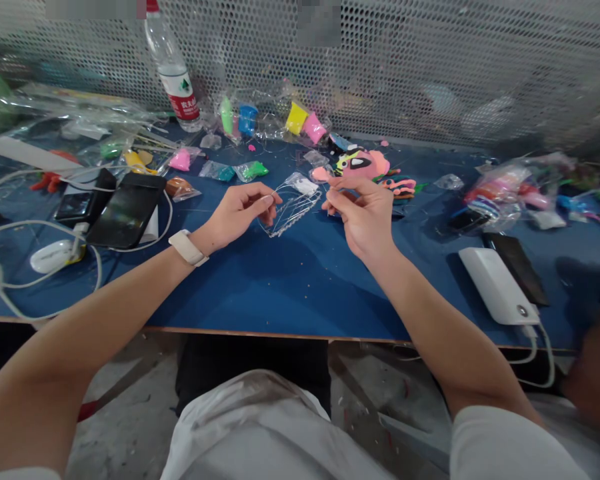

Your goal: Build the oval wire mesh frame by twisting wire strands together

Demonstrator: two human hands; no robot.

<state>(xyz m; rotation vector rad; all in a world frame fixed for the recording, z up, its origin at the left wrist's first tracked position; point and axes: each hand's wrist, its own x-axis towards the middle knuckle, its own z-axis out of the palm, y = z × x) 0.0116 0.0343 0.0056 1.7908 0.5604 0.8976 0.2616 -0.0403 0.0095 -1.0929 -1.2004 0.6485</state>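
Observation:
A clear, crinkled plastic bag lies between my hands, low over the blue tabletop. My left hand is closed, thumb against the curled fingers, at the left edge of this bag. On the other side, my right hand makes a pinch beside the bag's right edge; what its fingertips hold is too small to make out. A pale pink lump shows just beyond those fingertips. Behind the right hand lies a pink and yellow clay figure with a black-and-white eye, partly covered by the hand.
Small bags of coloured clay, such as a green one, line the back. A water bottle stands against the perforated metal panel. Phones and cables lie left, a white power bank right. Another person's arm shows far right.

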